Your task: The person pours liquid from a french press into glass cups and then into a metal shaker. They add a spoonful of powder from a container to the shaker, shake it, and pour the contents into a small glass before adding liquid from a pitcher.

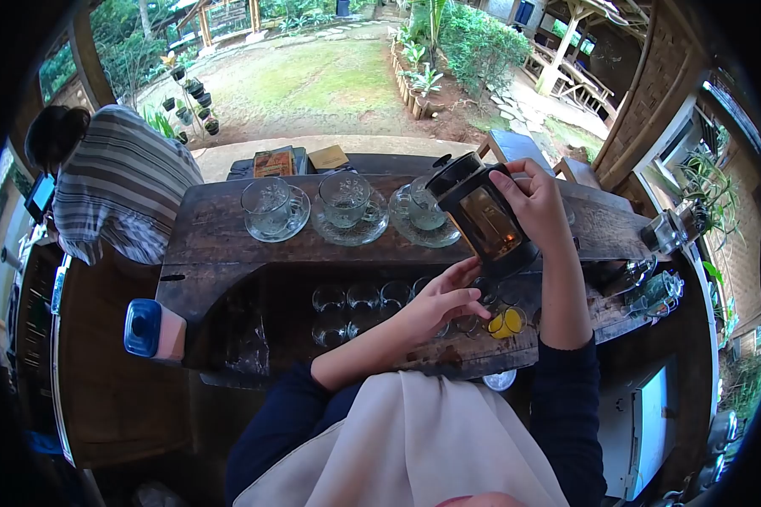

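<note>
My right hand [533, 198] is wrapped round the handle of a French press [482, 215], a glass jug in a black frame with dark liquid low inside. The press leans left, its lidded top close to a clear glass cup [427, 215] on a saucer and overlapping it in this view. Below the press base, my left hand [444, 306] reaches out palm up with fingers apart, holding nothing. Two more glass cups, one in the middle [345, 201] and one at the left [269, 205], stand on glass saucers along the wooden counter [220, 241].
Several upturned glasses [362, 297] line the lower shelf, near a glass with yellow contents [506, 322]. A blue-lidded container [144, 328] sits at the left corner. Glass jars [658, 291] stand at the right. A person in a striped shirt [131, 177] bends at the left.
</note>
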A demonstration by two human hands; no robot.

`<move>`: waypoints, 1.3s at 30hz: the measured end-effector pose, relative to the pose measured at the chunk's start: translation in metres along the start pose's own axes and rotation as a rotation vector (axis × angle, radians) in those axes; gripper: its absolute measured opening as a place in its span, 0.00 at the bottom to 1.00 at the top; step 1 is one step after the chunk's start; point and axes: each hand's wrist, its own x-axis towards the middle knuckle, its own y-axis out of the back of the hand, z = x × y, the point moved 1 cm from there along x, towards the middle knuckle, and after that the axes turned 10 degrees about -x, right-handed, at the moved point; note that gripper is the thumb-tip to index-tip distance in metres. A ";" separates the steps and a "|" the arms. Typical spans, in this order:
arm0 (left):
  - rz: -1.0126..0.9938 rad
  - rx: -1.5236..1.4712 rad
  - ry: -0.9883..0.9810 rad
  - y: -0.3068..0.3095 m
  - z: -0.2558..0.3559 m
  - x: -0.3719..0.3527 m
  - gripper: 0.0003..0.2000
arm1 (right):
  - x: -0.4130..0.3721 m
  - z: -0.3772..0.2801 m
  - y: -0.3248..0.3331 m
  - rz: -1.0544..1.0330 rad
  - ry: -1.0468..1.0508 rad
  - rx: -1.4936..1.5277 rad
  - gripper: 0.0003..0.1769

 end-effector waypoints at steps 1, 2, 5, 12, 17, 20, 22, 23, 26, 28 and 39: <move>0.002 -0.006 -0.010 0.001 0.000 0.000 0.38 | 0.000 -0.001 -0.001 0.008 0.004 0.003 0.21; 0.004 -0.013 -0.021 0.001 0.000 0.000 0.38 | 0.000 -0.002 -0.001 0.016 0.009 0.005 0.21; -0.013 -0.021 -0.035 0.001 0.002 -0.001 0.38 | 0.002 -0.004 -0.002 -0.003 0.006 0.012 0.20; -0.023 -0.049 -0.048 0.004 0.002 -0.002 0.38 | 0.004 -0.015 -0.002 -0.028 -0.027 -0.050 0.19; -0.036 -0.090 -0.071 0.004 0.003 -0.003 0.39 | 0.006 -0.020 -0.002 -0.016 0.001 -0.065 0.14; -0.039 -0.105 -0.063 0.005 0.000 -0.003 0.39 | 0.004 -0.027 0.000 -0.031 -0.024 -0.123 0.14; -0.050 -0.113 -0.057 0.009 -0.001 -0.002 0.39 | 0.006 -0.021 -0.001 -0.038 -0.013 -0.119 0.14; -0.060 -0.123 -0.054 0.010 -0.002 -0.002 0.39 | 0.007 -0.019 -0.001 -0.048 -0.001 -0.116 0.15; -0.062 -0.146 -0.061 0.011 -0.002 -0.003 0.39 | 0.007 -0.020 -0.002 -0.052 -0.022 -0.105 0.15; -0.065 -0.151 -0.063 0.012 -0.003 -0.004 0.39 | 0.007 -0.018 -0.004 -0.048 -0.017 -0.103 0.15; -0.103 -0.152 -0.068 0.017 0.001 -0.006 0.38 | 0.008 -0.018 -0.007 -0.048 -0.047 -0.129 0.20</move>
